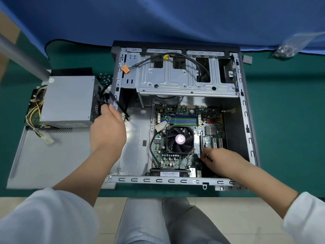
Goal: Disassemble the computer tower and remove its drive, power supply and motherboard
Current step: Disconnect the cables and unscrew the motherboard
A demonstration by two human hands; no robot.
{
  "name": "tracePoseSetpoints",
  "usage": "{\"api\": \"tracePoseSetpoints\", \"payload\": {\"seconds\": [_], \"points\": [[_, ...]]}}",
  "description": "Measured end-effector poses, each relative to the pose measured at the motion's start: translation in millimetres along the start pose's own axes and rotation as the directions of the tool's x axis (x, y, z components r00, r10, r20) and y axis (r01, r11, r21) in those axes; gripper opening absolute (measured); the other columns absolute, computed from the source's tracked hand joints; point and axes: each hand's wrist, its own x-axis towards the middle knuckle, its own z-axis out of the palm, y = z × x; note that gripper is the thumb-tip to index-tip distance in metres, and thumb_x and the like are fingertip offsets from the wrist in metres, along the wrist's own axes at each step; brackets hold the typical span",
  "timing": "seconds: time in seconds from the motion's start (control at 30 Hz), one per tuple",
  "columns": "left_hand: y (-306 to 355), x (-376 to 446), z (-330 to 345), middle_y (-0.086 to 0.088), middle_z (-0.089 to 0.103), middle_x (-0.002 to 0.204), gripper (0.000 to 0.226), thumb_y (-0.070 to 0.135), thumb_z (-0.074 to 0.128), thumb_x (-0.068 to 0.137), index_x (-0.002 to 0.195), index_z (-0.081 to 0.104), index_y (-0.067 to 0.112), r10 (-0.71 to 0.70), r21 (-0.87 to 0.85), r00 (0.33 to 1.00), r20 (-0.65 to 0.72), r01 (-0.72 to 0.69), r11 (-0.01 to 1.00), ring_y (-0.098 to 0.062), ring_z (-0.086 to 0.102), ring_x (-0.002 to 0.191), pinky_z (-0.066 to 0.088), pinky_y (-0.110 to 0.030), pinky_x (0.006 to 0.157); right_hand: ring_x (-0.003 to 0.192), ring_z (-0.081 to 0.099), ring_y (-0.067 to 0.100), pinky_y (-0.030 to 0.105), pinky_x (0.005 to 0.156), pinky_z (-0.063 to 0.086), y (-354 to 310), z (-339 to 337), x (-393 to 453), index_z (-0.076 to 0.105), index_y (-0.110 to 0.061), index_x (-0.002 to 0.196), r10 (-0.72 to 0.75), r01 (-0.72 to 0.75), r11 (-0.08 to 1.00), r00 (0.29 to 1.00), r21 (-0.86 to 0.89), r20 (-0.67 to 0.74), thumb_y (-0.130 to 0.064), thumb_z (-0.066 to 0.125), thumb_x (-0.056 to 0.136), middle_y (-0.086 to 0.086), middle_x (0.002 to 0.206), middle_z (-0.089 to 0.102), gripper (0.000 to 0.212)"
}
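The computer tower (246,110) lies open on its side on the green mat. Its motherboard (179,118) with a black fan (179,139) sits inside the case. The grey power supply (68,101) stands outside, left of the case, on the removed side panel (45,161). My left hand (107,127) grips a bundle of black cables (112,101) at the case's left wall. My right hand (218,159) reaches down to the board's lower right, fingers curled at a spot beside the fan; what they pinch is hidden.
The empty drive cage (175,76) fills the case's far half, with a black cable (175,55) looped over it. Loose screws (104,78) lie behind the power supply. A clear bag of screws (288,48) rests at the far right on blue cloth.
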Motion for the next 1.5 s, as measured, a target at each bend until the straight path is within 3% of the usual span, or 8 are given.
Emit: {"api": "tracePoseSetpoints", "payload": {"seconds": [0.23,0.6,0.7,0.83,1.1,1.33,1.43,1.5], "points": [[1.3,-0.4,-0.7,-0.026,0.059,0.087,0.038,0.029,0.018,0.103,0.107,0.045,0.003,-0.005,0.01,1.0,0.015,0.005,1.0,-0.034,0.044,0.07,0.032,-0.039,0.062,0.068,0.052,0.015,0.024,0.047,0.032,0.4,0.4,0.0,0.055,-0.026,0.098,-0.01,0.01,1.0,1.0,0.01,-0.019,-0.036,0.039,0.098,-0.006,0.079,0.059,0.018],[1.5,-0.6,-0.5,-0.026,0.059,0.085,0.036,0.028,0.018,0.103,0.105,0.044,0.003,-0.005,0.015,1.0,0.013,0.004,1.0,-0.031,0.04,0.067,0.031,-0.039,0.061,0.075,0.056,0.018,0.025,0.052,0.039,-0.5,-2.0,-2.1,0.054,-0.028,0.115,0.009,-0.009,1.0,0.999,0.003,-0.032,-0.029,0.044,0.095,-0.003,0.087,0.061,0.022],[1.3,-0.4,0.2,-0.026,0.058,0.084,0.037,0.028,0.018,0.103,0.105,0.044,0.003,0.001,0.022,1.0,0.005,-0.001,1.0,-0.031,0.039,0.067,0.031,-0.039,0.062,0.073,0.053,0.014,0.025,0.051,0.038,-1.0,-4.6,-3.4,0.054,-0.029,0.115,0.036,-0.033,0.997,0.999,0.074,-0.04,-0.027,0.05,0.09,-0.005,0.091,0.062,0.025],[0.0,0.0,0.9,-0.023,0.056,0.082,0.036,0.029,0.018,0.103,0.103,0.044,0.004,0.001,0.026,1.0,0.0,-0.001,1.0,-0.032,0.039,0.067,0.029,-0.039,0.061,0.054,0.047,0.006,0.024,0.044,0.032,-0.5,-4.3,-3.9,0.056,-0.027,0.107,0.074,-0.062,0.972,0.996,0.228,-0.045,-0.026,0.051,0.089,-0.009,0.069,0.054,0.019],[-1.0,1.0,0.6,-0.02,0.053,0.08,0.037,0.03,0.017,0.103,0.103,0.044,0.004,0.002,0.033,1.0,-0.004,-0.002,0.999,-0.032,0.04,0.069,0.03,-0.039,0.062,0.05,0.049,0.015,0.028,0.048,0.038,-1.1,-7.9,-2.5,0.053,-0.025,0.1,0.115,-0.087,0.876,0.993,0.474,-0.03,-0.023,0.05,0.09,0.002,0.066,0.058,0.011],[-4.0,1.2,-1.9,-0.015,0.053,0.081,0.042,0.032,0.015,0.103,0.107,0.045,0.004,0.012,0.005,1.0,0.024,-0.012,1.0,-0.03,0.041,0.07,0.03,-0.038,0.063,0.04,0.044,0.001,0.022,0.044,0.039,-7.5,-34.9,-21.7,0.056,-0.032,0.096,0.13,0.053,0.767,0.963,0.639,-0.237,-0.019,0.049,0.089,-0.003,0.069,0.057,0.016],[-3.5,-1.5,-5.3,-0.016,0.058,0.099,0.042,0.034,0.018,0.103,0.119,0.044,0.007,-0.003,-0.111,0.998,0.058,0.009,0.994,-0.031,0.046,0.079,0.035,-0.039,0.067,0.037,0.038,0.002,0.017,0.038,0.033,-12.2,-49.7,-31.4,0.058,-0.032,0.094,0.148,0.125,0.689,0.94,0.714,-0.307,-0.017,0.049,0.091,-0.001,0.075,0.056,0.018],[-3.8,-4.8,-9.6,-0.014,0.051,0.126,0.041,0.034,0.028,0.102,0.133,0.038,0.009,0.044,-0.242,0.998,0.043,-0.032,0.97,-0.03,0.049,0.106,0.04,-0.042,0.086,0.036,0.033,0.002,0.017,0.036,0.028,-16.1,-58.3,-35.5,0.061,-0.028,0.093,0.162,0.17,0.595,0.932,0.785,-0.324,-0.013,0.05,0.091,-0.003,0.07,0.051,0.019]]}}
